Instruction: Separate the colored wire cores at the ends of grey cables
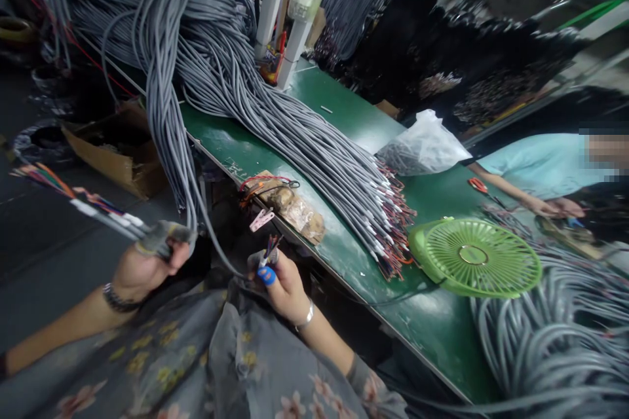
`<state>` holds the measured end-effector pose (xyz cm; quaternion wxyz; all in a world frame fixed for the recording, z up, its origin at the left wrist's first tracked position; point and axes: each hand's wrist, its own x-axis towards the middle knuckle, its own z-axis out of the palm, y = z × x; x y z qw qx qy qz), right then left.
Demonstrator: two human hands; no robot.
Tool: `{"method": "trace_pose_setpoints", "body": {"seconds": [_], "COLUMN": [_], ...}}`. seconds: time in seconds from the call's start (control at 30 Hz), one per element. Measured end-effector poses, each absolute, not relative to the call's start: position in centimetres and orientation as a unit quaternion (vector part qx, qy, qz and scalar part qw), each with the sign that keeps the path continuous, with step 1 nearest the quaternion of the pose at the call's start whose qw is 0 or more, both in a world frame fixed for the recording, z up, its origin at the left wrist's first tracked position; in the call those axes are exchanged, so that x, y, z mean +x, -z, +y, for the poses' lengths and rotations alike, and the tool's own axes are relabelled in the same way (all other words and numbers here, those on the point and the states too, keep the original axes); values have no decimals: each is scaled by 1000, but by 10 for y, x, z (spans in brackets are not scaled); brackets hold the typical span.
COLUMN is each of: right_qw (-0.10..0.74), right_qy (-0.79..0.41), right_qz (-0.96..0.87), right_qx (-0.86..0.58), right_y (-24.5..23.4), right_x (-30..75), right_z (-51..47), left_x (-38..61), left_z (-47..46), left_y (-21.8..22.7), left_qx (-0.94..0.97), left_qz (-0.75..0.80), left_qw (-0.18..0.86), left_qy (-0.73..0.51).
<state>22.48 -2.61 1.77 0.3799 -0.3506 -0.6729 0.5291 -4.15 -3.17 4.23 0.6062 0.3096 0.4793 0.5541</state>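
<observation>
My left hand (156,260) is closed around several grey cables (112,217). Their stripped ends fan out to the left in coloured wires (46,178), with white bands where the grey jackets stop. In my right hand (282,281) a single grey cable (221,250) is pinched near its end. Short coloured wires (270,245) stick up from between the fingers, and blue tape wraps one digit. A thick hank of grey cables (164,78) hangs over the table edge, just beyond my left hand.
A large cable bundle (295,137) lies along the green table (417,314). Near its stripped ends stand a green fan (474,255) and a plastic bag (427,144). A pink clip (262,218) sits at the table edge. Another person (535,163) works at right; a cardboard box (118,157) is on the floor.
</observation>
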Motion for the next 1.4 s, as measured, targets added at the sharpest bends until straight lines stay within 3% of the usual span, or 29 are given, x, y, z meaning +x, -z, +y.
{"method": "trace_pose_setpoints", "body": {"seconds": [0.13,0.4,0.7,0.9,1.03,1.13,1.4], "right_qw": [352,326,307,256,323,353,331], "right_qy": [-478,-695,-757,-698,-635,-653,-691], "right_qz": [-718,-532,-463,-504,-504,-483,-439], "right_qx": [-363,-358,-343,-440,-488,-465,-469], "right_y": [-16,16,27,25,11,3,1], "right_x": [226,184,179,184,190,188,174], "right_z": [-19,-11,-4,-3,0,3,10], "left_x": [-64,-18,6,5,1,1,-1], "left_z": [-33,-17,-3,-1,-1,-2,-1], "left_y": [-45,-20,-27,-28,-30,-28,-19], "left_qx": [282,382,446,471,475,486,559], "left_qz": [462,503,454,548,566,564,574], "left_qw": [585,593,655,574,568,575,523], "left_qy": [-604,-499,-407,-386,-362,-339,-290]}}
